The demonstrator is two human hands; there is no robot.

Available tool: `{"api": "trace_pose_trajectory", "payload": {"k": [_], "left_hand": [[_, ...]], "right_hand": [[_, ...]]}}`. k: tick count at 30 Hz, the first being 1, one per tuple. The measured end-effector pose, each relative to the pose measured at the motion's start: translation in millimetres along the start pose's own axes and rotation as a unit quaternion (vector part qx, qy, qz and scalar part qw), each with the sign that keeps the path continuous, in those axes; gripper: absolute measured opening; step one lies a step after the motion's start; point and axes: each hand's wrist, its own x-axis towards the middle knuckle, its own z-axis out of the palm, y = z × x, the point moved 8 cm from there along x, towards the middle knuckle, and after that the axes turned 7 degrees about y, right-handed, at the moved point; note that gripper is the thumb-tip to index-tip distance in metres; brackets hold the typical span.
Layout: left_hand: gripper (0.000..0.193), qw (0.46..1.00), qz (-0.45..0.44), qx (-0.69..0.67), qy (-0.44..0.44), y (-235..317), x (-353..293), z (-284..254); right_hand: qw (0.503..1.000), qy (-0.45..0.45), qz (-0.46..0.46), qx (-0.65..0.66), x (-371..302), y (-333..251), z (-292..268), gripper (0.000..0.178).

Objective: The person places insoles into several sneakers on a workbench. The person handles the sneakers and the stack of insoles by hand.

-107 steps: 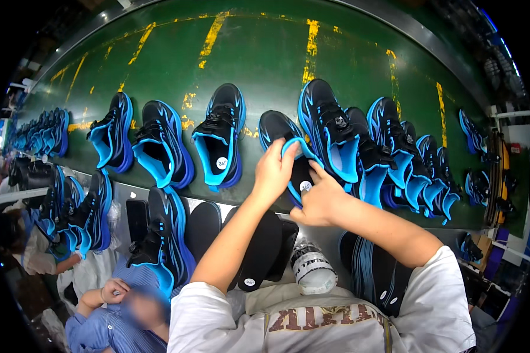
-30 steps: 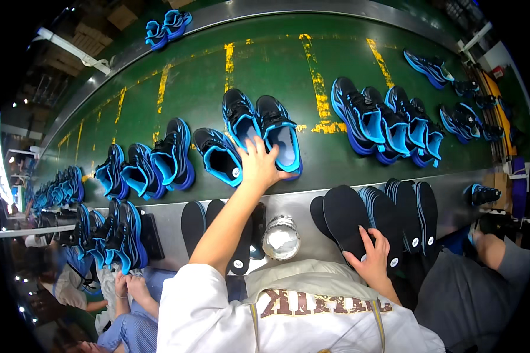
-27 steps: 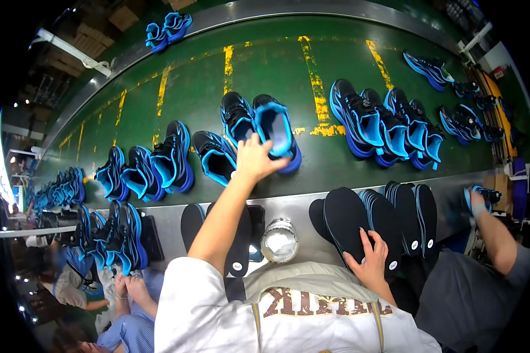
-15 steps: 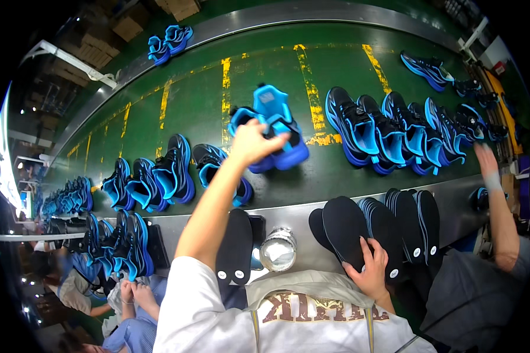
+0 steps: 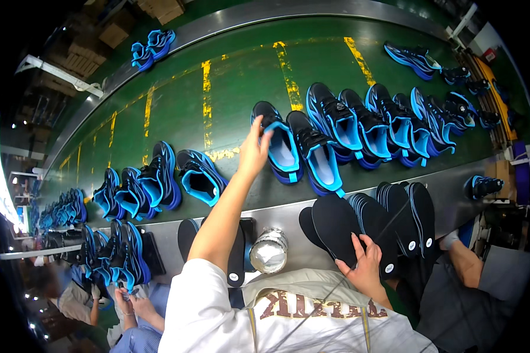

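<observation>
My left hand [image 5: 253, 152] reaches over the green belt with thumb and fingers apart. It is beside a black and blue sneaker [image 5: 281, 147], its fingertips overlapping that shoe's left edge. Whether they touch is unclear. A matching sneaker [image 5: 317, 154] stands just to the right, both with openings toward me and pale insides. My right hand [image 5: 366, 266] lies spread on the lower part of a black insole [image 5: 337, 222], at the front of a fanned row. More fanned black insoles [image 5: 421, 212] with round white stickers lie to the right.
Several sneakers [image 5: 383, 135] line the belt [image 5: 241, 76] at right, others [image 5: 159, 179] at left. A foil-like round object [image 5: 269, 251] sits on the metal ledge [image 5: 291, 223], beside more insoles [image 5: 235, 253]. Co-workers' hands [image 5: 136, 306] are at left; another person's arm [image 5: 466, 265] is at right.
The sneaker pair that my left hand held tilted above the belt now stands upright on it, near the right-hand row. My right hand stays at the insoles. The right co-worker's arm has drawn back.
</observation>
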Motion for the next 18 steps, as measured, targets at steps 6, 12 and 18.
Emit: {"api": "trace_pose_trajectory", "payload": {"k": [6, 12, 18], "left_hand": [[0.044, 0.966, -0.204, -0.150, -0.045, -57, 35, 7], [0.061, 0.981, -0.121, -0.137, 0.057, 28, -23, -27], [0.031, 0.815, -0.143, -0.378, -0.415, 147, -196, -21]], "right_hand": [[0.999, 0.000, 0.026, 0.045, -4, 0, -2, 0.065], [0.996, 0.049, 0.048, 0.048, -5, 8, -4, 0.054], [0.995, 0.078, 0.022, 0.061, -7, 16, -12, 0.048]]}}
